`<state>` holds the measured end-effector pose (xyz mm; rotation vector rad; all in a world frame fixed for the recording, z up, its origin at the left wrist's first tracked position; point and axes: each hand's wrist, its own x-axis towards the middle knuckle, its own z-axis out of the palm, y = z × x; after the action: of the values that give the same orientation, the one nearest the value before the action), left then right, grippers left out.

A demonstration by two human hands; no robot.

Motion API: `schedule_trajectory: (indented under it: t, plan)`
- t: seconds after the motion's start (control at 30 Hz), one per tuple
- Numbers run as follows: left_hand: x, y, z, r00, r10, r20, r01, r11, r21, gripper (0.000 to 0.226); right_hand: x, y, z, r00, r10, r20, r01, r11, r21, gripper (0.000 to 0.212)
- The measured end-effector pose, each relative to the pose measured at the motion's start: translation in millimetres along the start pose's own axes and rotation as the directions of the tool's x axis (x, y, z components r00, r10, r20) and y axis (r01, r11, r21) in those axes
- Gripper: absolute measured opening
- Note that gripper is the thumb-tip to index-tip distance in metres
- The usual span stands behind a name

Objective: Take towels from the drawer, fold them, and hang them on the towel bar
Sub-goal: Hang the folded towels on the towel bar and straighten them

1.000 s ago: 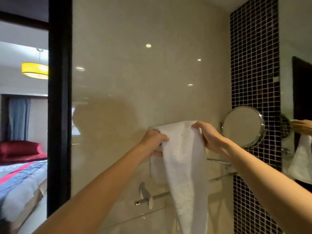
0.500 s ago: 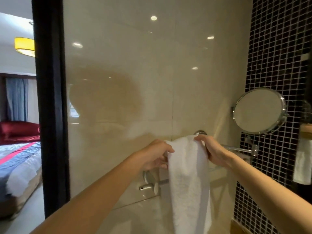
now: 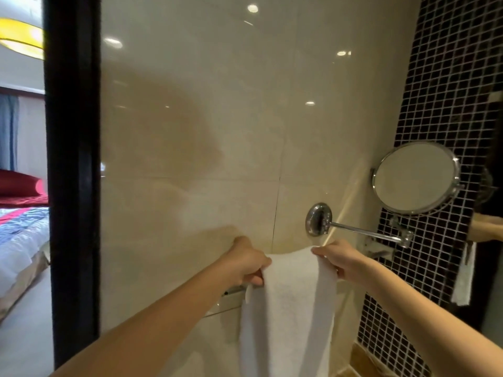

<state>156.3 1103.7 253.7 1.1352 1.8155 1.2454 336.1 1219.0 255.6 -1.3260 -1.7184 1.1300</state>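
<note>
Both hands and towel sit lower in view than a second ago, down at bar level; left hand (image 3: 249, 265) grips the towel (image 3: 288, 308) at its left edge, right hand (image 3: 341, 259) pinches the right edge; towel drapes over the towel bar (image 3: 234, 290), 6 o'clock; step: hanging; next, probably even the drop, then release; count: one towel, one bar, two hands, one round mirror (image 3: 416, 177) at 3 o'clock.
</note>
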Motion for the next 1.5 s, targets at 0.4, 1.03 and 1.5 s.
schedule_trajectory:
  t: [0.4,1.03,1.5]
  plan:
    - [6,-20,14,0.928,0.372,0.007,-0.277,0.676,0.683,0.021,1,21,12,0.993,-0.057,-0.106,0.043,0.991,-0.123,0.013]
    - [3,-30,42,0.871,0.456,0.183,-0.312,0.224,0.923,0.034,-10,53,59,0.806,-0.572,0.151,0.489,0.501,-0.714,0.036]
    - [11,-36,42,0.855,0.474,0.210,-0.297,0.117,0.948,0.038,15,68,70,0.805,-0.581,0.117,0.500,0.560,-0.661,0.039]
